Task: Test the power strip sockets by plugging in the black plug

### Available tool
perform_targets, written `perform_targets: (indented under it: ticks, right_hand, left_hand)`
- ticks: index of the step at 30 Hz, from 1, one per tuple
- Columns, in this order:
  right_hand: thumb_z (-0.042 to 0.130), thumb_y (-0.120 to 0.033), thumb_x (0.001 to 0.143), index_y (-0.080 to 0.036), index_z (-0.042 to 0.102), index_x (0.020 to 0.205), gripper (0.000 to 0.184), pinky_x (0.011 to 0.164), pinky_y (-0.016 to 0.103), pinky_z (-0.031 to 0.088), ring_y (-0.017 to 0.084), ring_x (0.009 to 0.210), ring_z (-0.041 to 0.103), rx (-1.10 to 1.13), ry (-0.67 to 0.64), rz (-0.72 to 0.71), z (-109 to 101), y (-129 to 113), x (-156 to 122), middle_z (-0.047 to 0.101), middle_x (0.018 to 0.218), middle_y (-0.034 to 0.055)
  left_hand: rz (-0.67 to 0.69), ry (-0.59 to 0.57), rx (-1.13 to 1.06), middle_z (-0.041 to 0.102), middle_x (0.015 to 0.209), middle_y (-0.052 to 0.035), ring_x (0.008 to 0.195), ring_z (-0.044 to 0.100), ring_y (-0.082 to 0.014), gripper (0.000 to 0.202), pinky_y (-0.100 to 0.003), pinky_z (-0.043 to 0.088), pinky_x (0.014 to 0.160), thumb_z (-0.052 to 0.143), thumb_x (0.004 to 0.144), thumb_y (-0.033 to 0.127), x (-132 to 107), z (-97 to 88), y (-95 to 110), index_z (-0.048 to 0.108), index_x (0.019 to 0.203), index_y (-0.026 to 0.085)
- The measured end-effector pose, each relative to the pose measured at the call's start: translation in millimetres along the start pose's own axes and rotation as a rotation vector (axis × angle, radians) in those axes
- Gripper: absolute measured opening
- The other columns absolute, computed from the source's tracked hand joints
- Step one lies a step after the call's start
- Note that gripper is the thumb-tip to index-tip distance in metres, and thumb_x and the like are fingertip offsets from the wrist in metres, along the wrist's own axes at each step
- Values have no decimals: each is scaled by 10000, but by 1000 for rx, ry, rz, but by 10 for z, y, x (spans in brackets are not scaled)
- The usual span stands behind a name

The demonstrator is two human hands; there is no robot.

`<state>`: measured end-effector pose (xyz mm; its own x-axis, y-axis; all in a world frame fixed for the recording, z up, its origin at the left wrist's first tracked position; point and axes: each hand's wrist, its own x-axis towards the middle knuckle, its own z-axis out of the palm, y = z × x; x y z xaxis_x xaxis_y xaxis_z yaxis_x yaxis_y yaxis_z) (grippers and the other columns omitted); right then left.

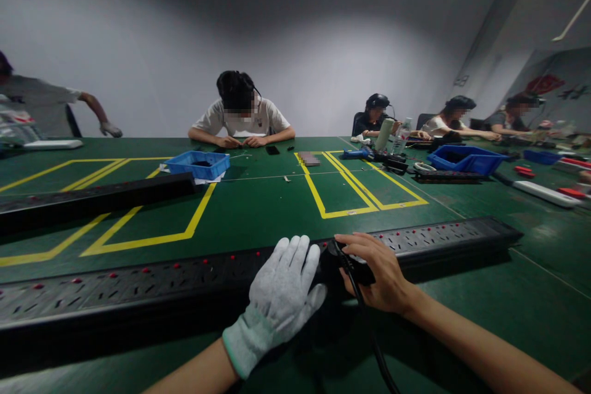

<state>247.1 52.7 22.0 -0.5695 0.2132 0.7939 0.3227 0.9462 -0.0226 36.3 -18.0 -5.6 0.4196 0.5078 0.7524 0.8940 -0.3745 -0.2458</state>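
Left hand (282,295), gloved, fingers spread flat on the long power strip (184,286) lying across the table (268,209). Right hand (376,271), bare, pinched on a black cable (369,332). Risk: cable tug could skew the strip under the flat palm.

A broad green-topped work table (258,209) marked with yellow tape rectangles (355,188) carries a long black multi-socket power strip (138,286) along its near edge. A second long black strip (92,197) lies toward the left edge, with a blue plastic tray (198,164) just beyond it. Another blue plastic bin (466,159) sits toward the far right corner.
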Motion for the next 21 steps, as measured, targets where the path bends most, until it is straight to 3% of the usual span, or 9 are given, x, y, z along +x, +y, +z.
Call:
perform_targets:
  ticks: [21]
  right_hand:
    - [602, -137, 807, -184, 559, 1080, 281, 929, 381, 516, 211, 1001, 680, -14, -30, -14, -27, -16, 24, 692, 1118, 118]
  left_hand:
    - [12, 41, 0, 620, 1209, -227, 1145, 581, -351, 466, -502, 500, 957, 533, 867, 348, 16, -9, 1, 606, 1206, 36]
